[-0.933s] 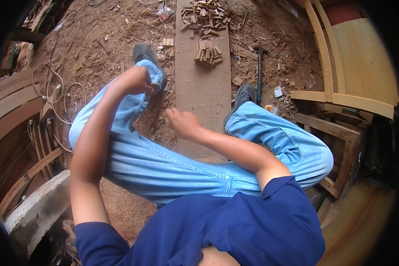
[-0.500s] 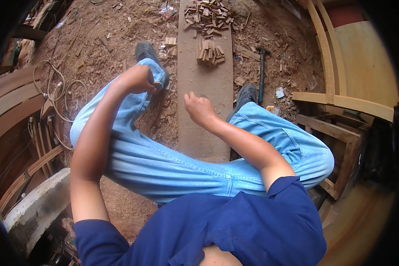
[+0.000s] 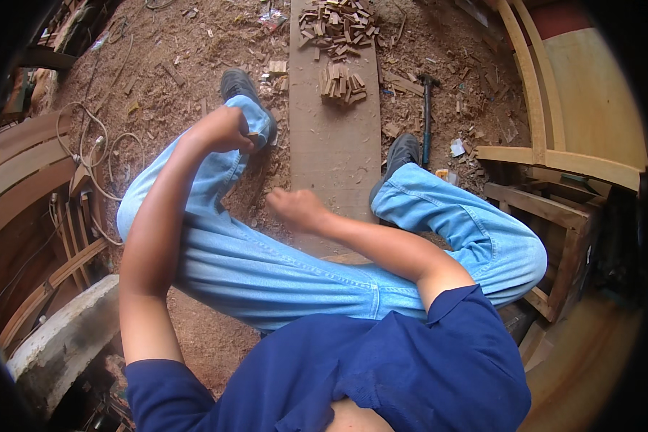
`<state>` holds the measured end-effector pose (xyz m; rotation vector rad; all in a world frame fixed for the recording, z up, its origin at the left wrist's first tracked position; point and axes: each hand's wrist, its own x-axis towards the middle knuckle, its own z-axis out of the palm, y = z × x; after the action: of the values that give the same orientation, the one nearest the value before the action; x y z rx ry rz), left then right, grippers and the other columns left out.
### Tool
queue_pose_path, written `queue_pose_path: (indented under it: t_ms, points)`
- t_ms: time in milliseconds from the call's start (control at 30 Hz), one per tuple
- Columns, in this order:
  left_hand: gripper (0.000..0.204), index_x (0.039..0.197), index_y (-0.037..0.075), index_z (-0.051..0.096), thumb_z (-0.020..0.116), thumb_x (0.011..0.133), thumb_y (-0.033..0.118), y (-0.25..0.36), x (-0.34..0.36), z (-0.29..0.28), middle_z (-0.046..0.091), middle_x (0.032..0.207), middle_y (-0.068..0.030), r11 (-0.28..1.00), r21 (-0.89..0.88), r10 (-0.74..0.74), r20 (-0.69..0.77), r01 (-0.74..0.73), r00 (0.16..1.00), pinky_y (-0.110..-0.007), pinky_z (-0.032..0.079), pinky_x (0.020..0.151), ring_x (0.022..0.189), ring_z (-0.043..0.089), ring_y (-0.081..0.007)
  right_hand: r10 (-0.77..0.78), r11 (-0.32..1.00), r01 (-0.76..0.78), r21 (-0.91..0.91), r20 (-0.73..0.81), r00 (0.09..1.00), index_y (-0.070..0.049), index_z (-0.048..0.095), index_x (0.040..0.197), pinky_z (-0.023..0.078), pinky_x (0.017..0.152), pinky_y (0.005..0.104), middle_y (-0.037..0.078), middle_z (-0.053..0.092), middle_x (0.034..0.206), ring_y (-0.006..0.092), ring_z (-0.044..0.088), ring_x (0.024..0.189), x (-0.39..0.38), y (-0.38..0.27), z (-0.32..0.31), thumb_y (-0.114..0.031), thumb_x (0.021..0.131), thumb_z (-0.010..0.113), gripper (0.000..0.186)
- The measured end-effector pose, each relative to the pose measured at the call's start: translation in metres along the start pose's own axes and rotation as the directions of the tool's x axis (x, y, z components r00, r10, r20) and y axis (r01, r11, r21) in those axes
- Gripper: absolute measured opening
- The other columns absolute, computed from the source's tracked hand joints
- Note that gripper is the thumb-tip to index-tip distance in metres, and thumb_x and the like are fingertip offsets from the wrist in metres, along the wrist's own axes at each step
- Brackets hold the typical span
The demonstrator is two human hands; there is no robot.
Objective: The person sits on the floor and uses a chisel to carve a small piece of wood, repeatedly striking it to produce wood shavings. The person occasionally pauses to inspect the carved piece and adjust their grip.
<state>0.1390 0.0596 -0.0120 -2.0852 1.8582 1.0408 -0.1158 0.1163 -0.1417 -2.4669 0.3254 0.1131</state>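
Note:
My left hand (image 3: 227,131) is closed above my left knee and shin. A small thin piece with a yellowish edge (image 3: 253,135) pokes out of its fingers; its kind does not show. My right hand (image 3: 295,209) hovers over the left edge of a long brown board (image 3: 335,158) between my legs. Its fingers are curled in, and whatever they may hold is hidden. Further up the board, small wooden blocks stand in a tight bundle (image 3: 340,85), with a loose heap of similar wooden pieces (image 3: 338,27) beyond it.
A hammer (image 3: 427,119) lies on the ground by my right shoe (image 3: 402,153). Wood chips (image 3: 173,43) cover the floor. Wooden frames (image 3: 547,155) stand at the right; curved slats (image 3: 25,165) and a pale cable (image 3: 93,144) are at the left.
My right hand has moved left and closer to my body, from over the board's middle to its left edge. My left hand stays nearly where it was.

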Motion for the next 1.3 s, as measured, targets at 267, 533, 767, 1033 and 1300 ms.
queue_pose_path:
  t_ms: [267,533,767,1033,1300]
  points:
    - [0.030,0.085,0.001,0.078,0.084,0.073,0.027,-0.001,0.001,0.001,0.072,0.074,-0.0182,0.999,-0.004,0.039,-0.017,-0.039,0.999,-0.043,0.052,0.066,0.069,0.070,-0.0313,0.274,0.838,-0.439,-0.325,-0.444,0.853,-0.005,0.055,0.103,0.060,0.053,0.0391,0.013,0.063,0.098,0.0265,0.074,0.069,0.007,0.114,-0.059,-0.004,0.085,0.068,0.022]
    - [0.030,0.087,0.001,0.079,0.084,0.073,0.027,-0.001,0.003,0.001,0.073,0.077,-0.0184,0.999,0.002,0.036,-0.005,-0.036,0.999,-0.042,0.054,0.069,0.072,0.072,-0.0306,0.352,0.787,-0.471,-0.398,-0.338,0.873,-0.003,0.057,0.100,0.061,0.051,0.0320,0.015,0.063,0.096,0.0248,0.074,0.065,-0.004,0.095,-0.020,-0.008,0.089,0.063,0.014]
    - [0.033,0.086,-0.001,0.078,0.084,0.073,0.029,-0.003,0.004,0.001,0.072,0.074,-0.0184,1.000,0.013,0.019,0.011,-0.019,1.000,-0.042,0.053,0.067,0.068,0.070,-0.0307,0.189,0.980,-0.182,0.078,-0.099,0.977,0.002,0.048,0.111,0.061,0.056,0.0442,0.026,0.058,0.106,0.0364,0.073,0.073,0.001,-0.005,0.002,-0.002,0.091,0.055,0.022]
    - [0.032,0.085,0.000,0.077,0.086,0.073,0.028,0.001,0.000,-0.002,0.071,0.073,-0.0179,1.000,0.026,-0.001,-0.003,0.001,1.000,-0.042,0.052,0.066,0.069,0.070,-0.0306,0.266,0.964,-0.260,0.062,-0.103,0.959,0.002,0.048,0.112,0.062,0.060,0.0467,0.024,0.061,0.100,0.0406,0.074,0.081,0.018,0.003,-0.033,-0.002,0.088,0.061,0.028]
    - [0.031,0.086,-0.001,0.077,0.086,0.073,0.026,0.003,-0.001,-0.002,0.072,0.076,-0.0179,1.000,-0.015,-0.007,-0.002,0.007,1.000,-0.042,0.052,0.067,0.071,0.070,-0.0301,0.593,0.765,-0.624,-0.162,-0.200,0.780,0.004,0.048,0.112,0.063,0.063,0.0459,0.028,0.064,0.101,0.0409,0.073,0.082,0.005,0.083,-0.039,0.003,0.084,0.065,0.032]
